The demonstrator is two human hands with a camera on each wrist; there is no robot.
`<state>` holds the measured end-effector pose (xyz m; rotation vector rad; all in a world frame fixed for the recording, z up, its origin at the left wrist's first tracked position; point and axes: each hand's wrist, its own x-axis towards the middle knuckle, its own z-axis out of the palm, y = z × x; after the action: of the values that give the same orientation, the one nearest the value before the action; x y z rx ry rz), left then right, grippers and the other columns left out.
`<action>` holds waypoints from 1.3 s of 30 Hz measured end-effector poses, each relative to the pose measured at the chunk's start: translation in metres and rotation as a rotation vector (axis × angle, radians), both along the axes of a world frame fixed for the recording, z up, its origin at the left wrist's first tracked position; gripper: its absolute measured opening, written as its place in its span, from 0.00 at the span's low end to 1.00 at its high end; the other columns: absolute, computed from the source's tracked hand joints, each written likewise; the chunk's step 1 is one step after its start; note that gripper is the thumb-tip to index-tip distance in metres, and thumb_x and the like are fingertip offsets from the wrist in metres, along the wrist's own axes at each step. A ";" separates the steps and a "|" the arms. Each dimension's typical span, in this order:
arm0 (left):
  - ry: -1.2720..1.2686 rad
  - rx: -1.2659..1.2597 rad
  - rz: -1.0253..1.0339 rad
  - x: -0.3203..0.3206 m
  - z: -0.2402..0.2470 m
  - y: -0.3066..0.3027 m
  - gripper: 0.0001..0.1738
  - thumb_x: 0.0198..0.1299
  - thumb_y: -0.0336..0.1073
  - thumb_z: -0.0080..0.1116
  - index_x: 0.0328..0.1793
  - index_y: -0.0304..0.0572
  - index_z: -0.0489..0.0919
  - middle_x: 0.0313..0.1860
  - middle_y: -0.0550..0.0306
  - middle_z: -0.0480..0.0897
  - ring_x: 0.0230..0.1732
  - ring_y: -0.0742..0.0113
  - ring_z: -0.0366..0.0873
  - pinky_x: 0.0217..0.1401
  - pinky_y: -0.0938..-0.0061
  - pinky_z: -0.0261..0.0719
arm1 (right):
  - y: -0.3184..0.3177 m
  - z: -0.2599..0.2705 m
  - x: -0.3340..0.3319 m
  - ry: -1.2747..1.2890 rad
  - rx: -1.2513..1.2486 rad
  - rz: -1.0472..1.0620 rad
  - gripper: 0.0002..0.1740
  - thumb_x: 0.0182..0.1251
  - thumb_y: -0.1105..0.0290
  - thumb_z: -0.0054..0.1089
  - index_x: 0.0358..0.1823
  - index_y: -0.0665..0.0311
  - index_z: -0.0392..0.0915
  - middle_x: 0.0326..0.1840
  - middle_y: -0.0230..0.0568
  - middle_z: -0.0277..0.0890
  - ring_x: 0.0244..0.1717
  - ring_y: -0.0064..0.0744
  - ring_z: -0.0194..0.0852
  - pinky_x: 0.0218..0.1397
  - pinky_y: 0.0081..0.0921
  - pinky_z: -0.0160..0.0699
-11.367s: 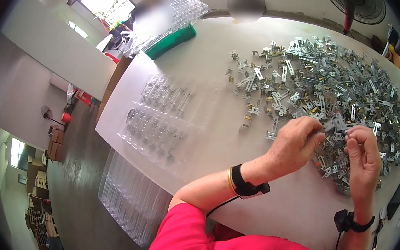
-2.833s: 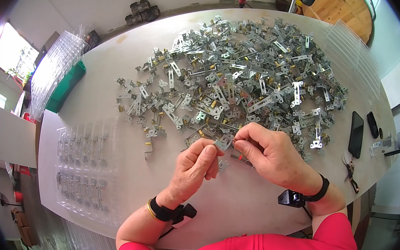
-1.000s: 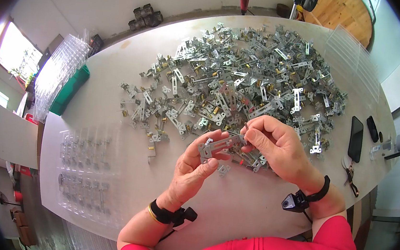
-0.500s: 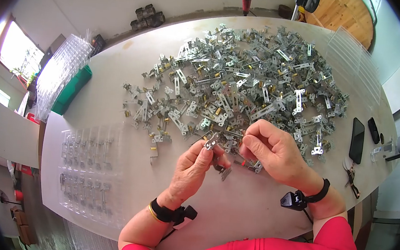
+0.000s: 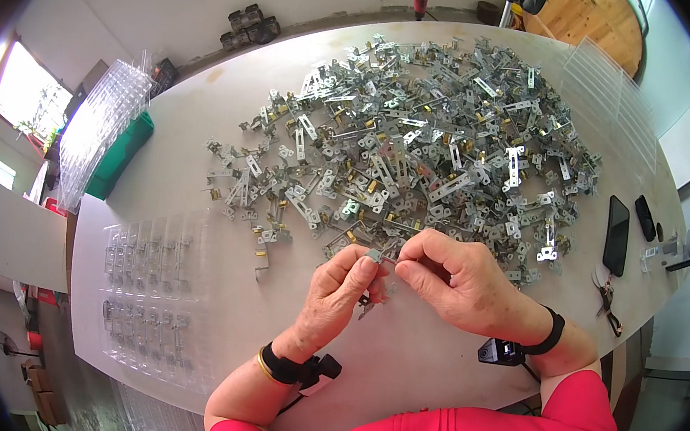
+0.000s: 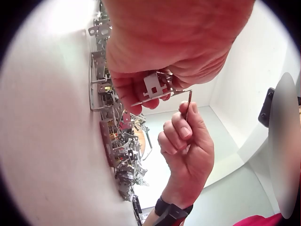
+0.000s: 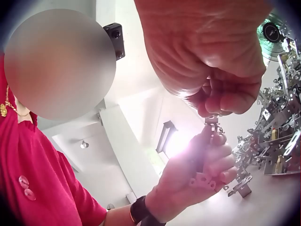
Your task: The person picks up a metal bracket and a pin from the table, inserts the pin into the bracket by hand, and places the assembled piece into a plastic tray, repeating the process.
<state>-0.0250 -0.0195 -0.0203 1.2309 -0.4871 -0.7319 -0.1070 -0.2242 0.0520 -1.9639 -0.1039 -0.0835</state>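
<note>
My left hand holds a silver metal bracket with punched holes, gripped between thumb and curled fingers. In the head view the bracket's upper end shows at the thumb tip, and its lower part sticks out below the fingers. My right hand pinches a thin, rod-like metal piece between thumb and forefinger. In the left wrist view the rod's tip is right at the bracket's end. Both hands are close together at the near edge of a large pile of metal brackets, some with brass-coloured parts.
Clear blister trays with brackets in rows lie at the left. More clear trays lean by a green bin. At the right are a phone, cutters and a dark case. Another clear sheet lies at the back right.
A second ago the bracket lay lengthwise between both hands; the left hand has since turned it. The right hand was apart half a second ago and has moved left to the bracket's end.
</note>
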 end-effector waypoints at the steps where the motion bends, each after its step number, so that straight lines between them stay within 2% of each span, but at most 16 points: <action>1: 0.000 0.000 0.000 0.000 0.000 0.000 0.18 0.83 0.45 0.48 0.52 0.36 0.77 0.34 0.61 0.75 0.35 0.69 0.78 0.45 0.69 0.81 | 0.000 0.000 0.000 -0.021 -0.021 -0.001 0.06 0.78 0.70 0.62 0.46 0.64 0.77 0.28 0.40 0.81 0.26 0.28 0.79 0.32 0.28 0.76; 3: -0.101 0.082 0.068 -0.001 0.002 -0.001 0.20 0.83 0.48 0.50 0.49 0.36 0.80 0.31 0.65 0.78 0.34 0.76 0.76 0.39 0.78 0.75 | 0.000 0.000 0.000 -0.041 -0.042 -0.006 0.06 0.77 0.70 0.62 0.46 0.65 0.77 0.27 0.41 0.81 0.26 0.30 0.80 0.31 0.29 0.76; 7: -0.122 0.116 0.092 -0.003 0.004 0.000 0.16 0.82 0.44 0.52 0.49 0.37 0.79 0.32 0.64 0.78 0.34 0.76 0.76 0.40 0.78 0.76 | -0.001 0.004 -0.002 -0.009 -0.052 -0.009 0.08 0.78 0.71 0.61 0.51 0.65 0.75 0.27 0.43 0.80 0.25 0.35 0.80 0.32 0.32 0.76; 11: -0.371 0.232 0.082 -0.006 0.005 -0.002 0.13 0.80 0.41 0.57 0.47 0.38 0.79 0.31 0.67 0.78 0.33 0.80 0.72 0.37 0.81 0.72 | -0.001 0.000 -0.001 0.041 0.006 0.032 0.11 0.78 0.71 0.60 0.56 0.66 0.72 0.27 0.45 0.80 0.25 0.38 0.80 0.32 0.34 0.76; 15: -0.519 0.254 0.100 -0.005 0.004 -0.003 0.11 0.78 0.39 0.59 0.47 0.38 0.80 0.30 0.69 0.77 0.31 0.82 0.69 0.35 0.81 0.70 | 0.000 -0.003 0.000 0.066 0.026 0.053 0.11 0.78 0.71 0.60 0.56 0.65 0.74 0.25 0.44 0.79 0.25 0.38 0.80 0.33 0.34 0.76; 19: -0.509 0.255 0.099 -0.007 0.002 -0.003 0.10 0.78 0.38 0.60 0.47 0.37 0.80 0.30 0.69 0.76 0.31 0.82 0.68 0.34 0.81 0.69 | -0.002 -0.004 0.000 0.009 -0.083 0.041 0.07 0.76 0.72 0.60 0.51 0.63 0.78 0.31 0.42 0.78 0.29 0.35 0.78 0.36 0.32 0.77; 23: -0.558 0.233 0.096 -0.008 0.002 -0.006 0.10 0.77 0.37 0.62 0.46 0.36 0.79 0.30 0.68 0.75 0.31 0.80 0.67 0.33 0.79 0.68 | -0.004 -0.008 0.001 -0.167 -0.180 0.010 0.05 0.73 0.73 0.63 0.48 0.63 0.81 0.41 0.40 0.77 0.36 0.31 0.77 0.37 0.28 0.77; 25: -0.580 0.211 0.084 -0.008 0.004 -0.007 0.11 0.76 0.37 0.62 0.45 0.36 0.79 0.30 0.68 0.74 0.31 0.79 0.67 0.33 0.78 0.68 | -0.004 -0.010 0.003 -0.215 -0.142 -0.004 0.06 0.73 0.74 0.63 0.48 0.63 0.81 0.42 0.39 0.77 0.38 0.30 0.76 0.37 0.28 0.77; 27: -0.653 0.256 0.000 -0.009 0.011 -0.006 0.09 0.73 0.35 0.65 0.46 0.35 0.80 0.30 0.55 0.74 0.29 0.68 0.70 0.34 0.70 0.72 | -0.004 -0.011 0.004 -0.262 -0.104 -0.017 0.06 0.73 0.75 0.64 0.48 0.63 0.80 0.43 0.37 0.77 0.39 0.28 0.76 0.37 0.28 0.77; 28: -0.564 0.259 -0.007 -0.011 0.010 -0.006 0.13 0.78 0.40 0.59 0.45 0.36 0.80 0.30 0.65 0.76 0.31 0.75 0.70 0.36 0.77 0.71 | -0.005 -0.010 0.005 -0.257 -0.055 -0.063 0.06 0.74 0.75 0.64 0.48 0.64 0.80 0.43 0.37 0.77 0.39 0.26 0.75 0.37 0.26 0.76; 29: -0.563 0.259 -0.007 -0.011 0.010 -0.005 0.13 0.78 0.40 0.59 0.45 0.36 0.80 0.30 0.65 0.76 0.31 0.75 0.70 0.36 0.77 0.71 | -0.005 -0.008 0.005 -0.252 -0.006 -0.109 0.05 0.74 0.75 0.64 0.48 0.64 0.80 0.43 0.37 0.77 0.38 0.24 0.74 0.37 0.24 0.75; 30: -0.299 0.186 -0.010 -0.010 0.010 -0.003 0.14 0.79 0.41 0.58 0.46 0.37 0.79 0.30 0.64 0.76 0.31 0.74 0.71 0.37 0.76 0.73 | -0.005 -0.005 0.005 -0.168 0.084 -0.118 0.04 0.76 0.75 0.63 0.48 0.63 0.79 0.36 0.34 0.78 0.32 0.20 0.72 0.34 0.22 0.73; 31: -0.036 0.112 -0.013 -0.008 0.009 -0.002 0.15 0.80 0.43 0.56 0.47 0.38 0.79 0.30 0.63 0.76 0.31 0.73 0.73 0.39 0.76 0.75 | -0.005 -0.003 0.004 -0.169 0.084 -0.120 0.04 0.76 0.75 0.63 0.48 0.63 0.79 0.36 0.34 0.78 0.32 0.20 0.72 0.34 0.22 0.73; 33: -0.004 0.073 -0.013 -0.004 0.004 0.000 0.16 0.81 0.45 0.52 0.49 0.39 0.78 0.30 0.61 0.75 0.32 0.71 0.74 0.41 0.72 0.77 | -0.006 -0.002 0.002 0.051 0.171 -0.136 0.04 0.77 0.73 0.63 0.47 0.63 0.79 0.26 0.32 0.77 0.25 0.18 0.70 0.30 0.22 0.70; 36: 0.186 -0.077 0.033 -0.002 0.007 -0.002 0.17 0.82 0.46 0.50 0.46 0.40 0.74 0.30 0.60 0.70 0.30 0.68 0.72 0.41 0.66 0.78 | -0.004 -0.003 0.001 0.006 0.055 -0.103 0.04 0.78 0.70 0.62 0.47 0.62 0.79 0.21 0.33 0.76 0.22 0.19 0.70 0.28 0.24 0.71; 39: 0.203 -0.135 0.041 -0.002 0.007 -0.002 0.17 0.82 0.47 0.50 0.45 0.41 0.73 0.30 0.60 0.70 0.29 0.68 0.72 0.41 0.65 0.78 | -0.004 -0.004 0.002 0.021 0.009 -0.078 0.06 0.77 0.69 0.62 0.47 0.63 0.79 0.23 0.37 0.78 0.23 0.21 0.73 0.29 0.26 0.72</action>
<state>-0.0272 -0.0220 -0.0137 1.0253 -0.3372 -0.7678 -0.1054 -0.2283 0.0479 -1.9595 -0.0132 -0.1139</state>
